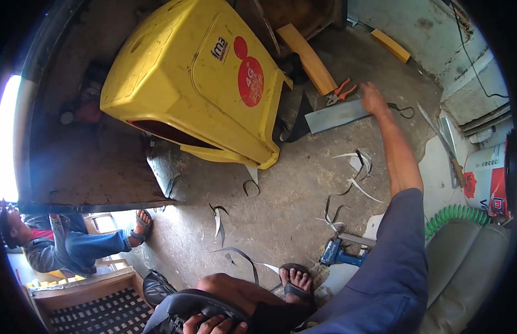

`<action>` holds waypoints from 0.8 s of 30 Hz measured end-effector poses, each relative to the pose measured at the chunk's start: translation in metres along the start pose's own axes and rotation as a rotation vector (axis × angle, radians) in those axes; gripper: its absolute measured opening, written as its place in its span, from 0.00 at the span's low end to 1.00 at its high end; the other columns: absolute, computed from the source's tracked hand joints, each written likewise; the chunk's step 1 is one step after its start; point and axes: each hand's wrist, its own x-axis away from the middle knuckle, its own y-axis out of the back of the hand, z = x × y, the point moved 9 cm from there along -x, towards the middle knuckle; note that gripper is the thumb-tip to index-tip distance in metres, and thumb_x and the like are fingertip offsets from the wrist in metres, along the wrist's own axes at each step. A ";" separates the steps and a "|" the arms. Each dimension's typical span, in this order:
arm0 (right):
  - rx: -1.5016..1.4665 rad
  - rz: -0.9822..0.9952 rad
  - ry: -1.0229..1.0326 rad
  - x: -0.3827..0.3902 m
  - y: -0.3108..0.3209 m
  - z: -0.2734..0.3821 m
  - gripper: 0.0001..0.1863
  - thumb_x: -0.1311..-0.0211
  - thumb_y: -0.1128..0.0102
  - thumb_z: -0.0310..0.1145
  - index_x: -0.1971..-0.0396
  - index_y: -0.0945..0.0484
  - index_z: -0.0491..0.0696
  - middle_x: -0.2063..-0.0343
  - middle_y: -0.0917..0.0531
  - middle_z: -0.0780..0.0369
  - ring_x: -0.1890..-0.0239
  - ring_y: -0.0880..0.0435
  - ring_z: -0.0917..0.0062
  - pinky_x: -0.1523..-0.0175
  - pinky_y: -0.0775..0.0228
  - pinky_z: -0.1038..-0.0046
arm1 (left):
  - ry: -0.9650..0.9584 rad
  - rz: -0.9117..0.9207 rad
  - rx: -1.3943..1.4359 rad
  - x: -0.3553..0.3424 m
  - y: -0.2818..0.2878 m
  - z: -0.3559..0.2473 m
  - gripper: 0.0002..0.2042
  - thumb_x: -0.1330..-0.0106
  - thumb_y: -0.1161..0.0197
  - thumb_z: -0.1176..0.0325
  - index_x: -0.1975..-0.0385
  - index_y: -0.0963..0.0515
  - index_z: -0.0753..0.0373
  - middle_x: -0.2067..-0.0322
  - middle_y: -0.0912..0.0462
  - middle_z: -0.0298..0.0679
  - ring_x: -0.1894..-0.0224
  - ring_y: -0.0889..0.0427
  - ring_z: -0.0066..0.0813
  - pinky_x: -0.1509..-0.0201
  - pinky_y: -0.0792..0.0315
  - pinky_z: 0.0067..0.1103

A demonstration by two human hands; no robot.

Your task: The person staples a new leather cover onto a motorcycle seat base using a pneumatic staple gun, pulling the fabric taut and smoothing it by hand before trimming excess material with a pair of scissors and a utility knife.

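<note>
My left hand (211,323) grips a black padded piece (175,314) at the bottom, near my knee. My right hand (374,101) reaches to the upper right, its fingers loosely bent and apart at a grey flat board (333,118); whether it touches the board is unclear. Orange-handled pliers (341,92) lie just left of that hand, by a long orange-brown wooden piece (305,55). A dark strap or loop (406,111) lies to its right. Below my forearm are a blue pneumatic stapler (342,253) and white and black offcuts (358,164).
A large yellow plastic casing (191,78) occupies the upper middle. Another person (83,250) sits at lower left near a woven-strap wooden frame (97,309). At right are a long blade-like tool (442,139), a printed container (486,172), a green coiled hose (453,220) and a wall (414,22).
</note>
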 end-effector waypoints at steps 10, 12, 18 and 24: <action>0.559 0.059 0.137 0.002 -0.026 0.089 0.13 0.29 0.38 0.43 0.50 0.11 0.59 0.40 0.19 0.60 0.34 0.25 0.61 0.32 0.31 0.55 | 0.086 -0.117 -0.100 0.007 -0.002 0.030 0.12 0.47 0.25 0.63 0.61 0.09 0.49 0.59 0.12 0.30 0.45 0.15 0.35 0.23 0.43 0.53; 0.186 0.166 0.032 0.030 -0.031 0.083 0.18 0.27 0.41 0.41 0.45 0.15 0.50 0.38 0.20 0.51 0.35 0.22 0.50 0.33 0.30 0.50 | 0.134 -0.200 -0.078 0.033 0.000 0.047 0.12 0.47 0.25 0.62 0.62 0.09 0.51 0.58 0.12 0.30 0.43 0.16 0.39 0.23 0.44 0.56; -0.467 0.190 -0.050 0.266 -0.005 0.154 0.22 0.28 0.40 0.34 0.40 0.31 0.42 0.53 0.21 0.48 0.51 0.18 0.56 0.47 0.26 0.57 | 0.133 -0.327 0.120 0.064 -0.025 0.069 0.16 0.47 0.21 0.65 0.59 0.15 0.53 0.53 0.13 0.38 0.39 0.15 0.43 0.17 0.57 0.53; -0.625 0.391 0.448 0.494 0.123 0.331 0.16 0.49 0.36 0.21 0.59 0.26 0.38 0.60 0.23 0.49 0.57 0.19 0.49 0.51 0.25 0.56 | 0.196 -0.522 0.161 0.050 -0.041 0.100 0.15 0.46 0.27 0.70 0.59 0.20 0.60 0.58 0.14 0.36 0.45 0.14 0.34 0.18 0.51 0.48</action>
